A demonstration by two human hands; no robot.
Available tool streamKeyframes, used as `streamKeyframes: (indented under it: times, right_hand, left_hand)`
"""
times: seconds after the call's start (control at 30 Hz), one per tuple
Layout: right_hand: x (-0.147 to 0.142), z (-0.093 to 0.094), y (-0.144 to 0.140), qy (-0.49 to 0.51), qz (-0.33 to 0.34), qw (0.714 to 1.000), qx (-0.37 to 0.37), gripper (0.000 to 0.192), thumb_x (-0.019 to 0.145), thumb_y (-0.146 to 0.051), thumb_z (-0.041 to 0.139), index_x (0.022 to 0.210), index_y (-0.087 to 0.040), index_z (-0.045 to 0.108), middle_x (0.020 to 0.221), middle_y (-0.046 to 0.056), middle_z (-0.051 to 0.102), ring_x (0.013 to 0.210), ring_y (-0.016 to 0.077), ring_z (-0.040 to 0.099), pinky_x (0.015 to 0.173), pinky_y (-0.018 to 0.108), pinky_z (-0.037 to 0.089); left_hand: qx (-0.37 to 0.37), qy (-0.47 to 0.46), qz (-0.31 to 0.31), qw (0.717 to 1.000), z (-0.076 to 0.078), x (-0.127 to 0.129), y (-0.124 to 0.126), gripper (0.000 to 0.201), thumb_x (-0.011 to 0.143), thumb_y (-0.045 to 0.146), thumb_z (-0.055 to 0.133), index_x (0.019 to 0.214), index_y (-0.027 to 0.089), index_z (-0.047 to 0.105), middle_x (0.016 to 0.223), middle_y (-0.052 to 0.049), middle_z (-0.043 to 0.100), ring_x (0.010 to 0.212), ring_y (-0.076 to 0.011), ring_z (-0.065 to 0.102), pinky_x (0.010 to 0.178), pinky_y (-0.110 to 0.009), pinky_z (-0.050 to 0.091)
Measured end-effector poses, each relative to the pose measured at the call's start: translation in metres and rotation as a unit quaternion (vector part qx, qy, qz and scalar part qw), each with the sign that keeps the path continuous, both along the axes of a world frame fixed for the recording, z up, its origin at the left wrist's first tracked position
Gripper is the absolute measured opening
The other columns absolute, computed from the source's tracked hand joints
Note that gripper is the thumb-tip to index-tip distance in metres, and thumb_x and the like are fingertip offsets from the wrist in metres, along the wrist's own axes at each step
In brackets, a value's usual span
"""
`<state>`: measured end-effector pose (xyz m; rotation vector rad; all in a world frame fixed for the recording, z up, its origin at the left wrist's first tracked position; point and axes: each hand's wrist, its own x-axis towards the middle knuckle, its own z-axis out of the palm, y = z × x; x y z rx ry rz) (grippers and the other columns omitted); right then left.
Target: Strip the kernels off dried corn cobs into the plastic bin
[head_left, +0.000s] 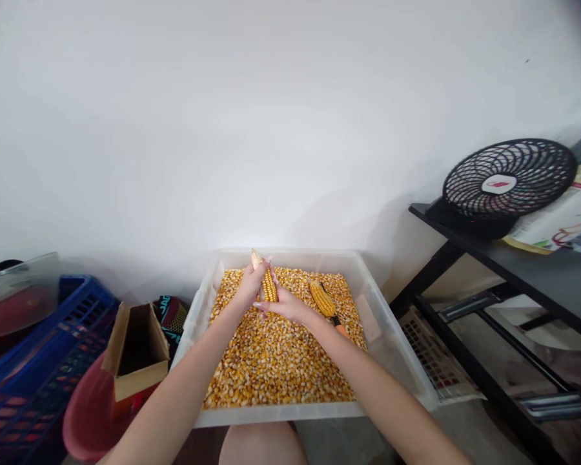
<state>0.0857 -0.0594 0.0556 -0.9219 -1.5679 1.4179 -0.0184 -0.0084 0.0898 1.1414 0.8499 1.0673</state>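
Both my hands are closed around one corn cob [270, 287], held over a translucent plastic bin [392, 342]. My left hand [252, 282] grips its upper part, where a pale bare tip sticks out. My right hand [286, 305] wraps the lower part; yellow kernels show between the two hands. Loose corn kernels [281, 361] spread across the bin below. A second corn cob [322, 298] rests on the kernels to the right, beside a tool with an orange handle [341, 330], whose other end is partly covered by the cob.
A black fan [510, 181] stands on a dark table [561, 274] at right. On the left are a blue crate [53, 349], an open cardboard box [138, 349] and a pink basin [84, 413]. A white wall [271, 129] rises behind the bin.
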Motion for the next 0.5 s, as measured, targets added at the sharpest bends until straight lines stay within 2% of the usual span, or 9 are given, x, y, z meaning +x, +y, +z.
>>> streamKeyframes:
  times: [0.17, 0.23, 0.37, 0.5]
  right_hand:
    - [-0.001, -0.002, 0.000, -0.002, -0.066, 0.997, -0.033, 0.067, 0.059, -0.033, 0.074, 0.117, -0.021, 0.045, 0.087, 0.001, 0.060, 0.078, 0.0171, 0.057, 0.071, 0.031, 0.049]
    - [0.001, -0.003, -0.001, 0.034, -0.038, 0.995, -0.080, 0.069, 0.059, -0.035, 0.074, 0.119, -0.022, 0.042, 0.087, 0.002, 0.060, 0.079, 0.0172, 0.057, 0.071, 0.032, 0.049]
    - [0.007, -0.003, -0.003, 0.130, 0.058, 0.970, -0.198, 0.057, 0.067, -0.045, 0.066, 0.114, -0.020, 0.045, 0.082, 0.002, 0.061, 0.067, 0.0160, 0.059, 0.064, 0.034, 0.050]
    - [0.010, -0.004, -0.003, 0.182, 0.080, 0.957, -0.209, 0.047, 0.067, -0.042, 0.066, 0.104, -0.017, 0.050, 0.077, 0.003, 0.062, 0.066, 0.0164, 0.059, 0.062, 0.032, 0.049]
  left_hand:
    - [0.004, -0.012, 0.004, 1.000, -0.005, 0.001, 0.001, 0.031, 0.070, 0.046, 0.056, 0.060, 0.017, 0.051, 0.050, -0.001, 0.052, 0.045, -0.0131, 0.050, 0.049, -0.026, 0.040]
    - [-0.015, -0.010, 0.012, 1.000, -0.009, 0.001, 0.002, 0.031, 0.070, 0.047, 0.057, 0.063, 0.018, 0.052, 0.051, -0.001, 0.053, 0.044, -0.0133, 0.050, 0.048, -0.026, 0.040]
    - [-0.074, 0.004, 0.007, 0.997, -0.012, -0.003, 0.002, 0.031, 0.066, 0.047, 0.061, 0.068, 0.017, 0.052, 0.052, -0.001, 0.055, 0.044, -0.0124, 0.050, 0.045, -0.024, 0.039]
    - [-0.099, -0.092, -0.052, 0.989, -0.006, -0.007, 0.003, 0.031, 0.066, 0.046, 0.060, 0.068, 0.018, 0.048, 0.055, 0.001, 0.054, 0.049, -0.0121, 0.053, 0.051, -0.024, 0.043]
